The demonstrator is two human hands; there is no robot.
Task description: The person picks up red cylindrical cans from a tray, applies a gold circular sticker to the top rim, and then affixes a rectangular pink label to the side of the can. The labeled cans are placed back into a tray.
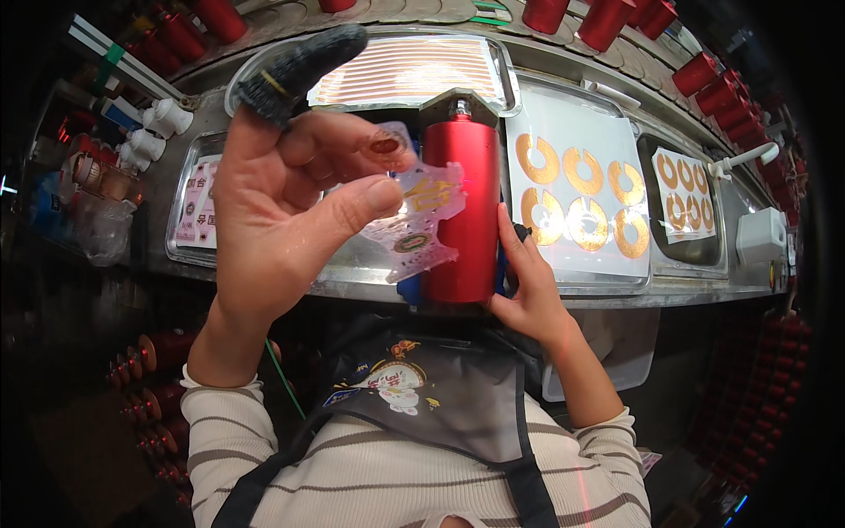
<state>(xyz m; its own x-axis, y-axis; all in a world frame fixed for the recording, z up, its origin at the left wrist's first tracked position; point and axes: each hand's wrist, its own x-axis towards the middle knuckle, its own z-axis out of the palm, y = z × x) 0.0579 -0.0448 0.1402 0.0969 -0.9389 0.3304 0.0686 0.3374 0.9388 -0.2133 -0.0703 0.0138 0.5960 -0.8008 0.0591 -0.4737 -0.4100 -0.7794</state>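
Note:
Raised in front of the bench, my left hand [290, 194] pinches a thin translucent decal [422, 207] with gold and dark printing between thumb and fingers. A black rubber finger cover [304, 70] with a yellow band sits on its pointing index finger. The decal hangs before the left side of a glossy red metal cylinder [462, 211]; whether they touch I cannot tell. The cylinder has a narrow metal neck at its far end and blue parts beside its lower body. My right hand [532, 286] grips its lower right side, its fingers partly hidden behind it.
Behind the cylinder lies a tray with a striped gold sheet [405, 70]. To the right are a sheet of gold ring-shaped decals [581, 189] and a sink [682, 242] with a similar sheet. A left tray [189, 251] holds pink printed sheets. Red cylinders [607, 22] line a far conveyor.

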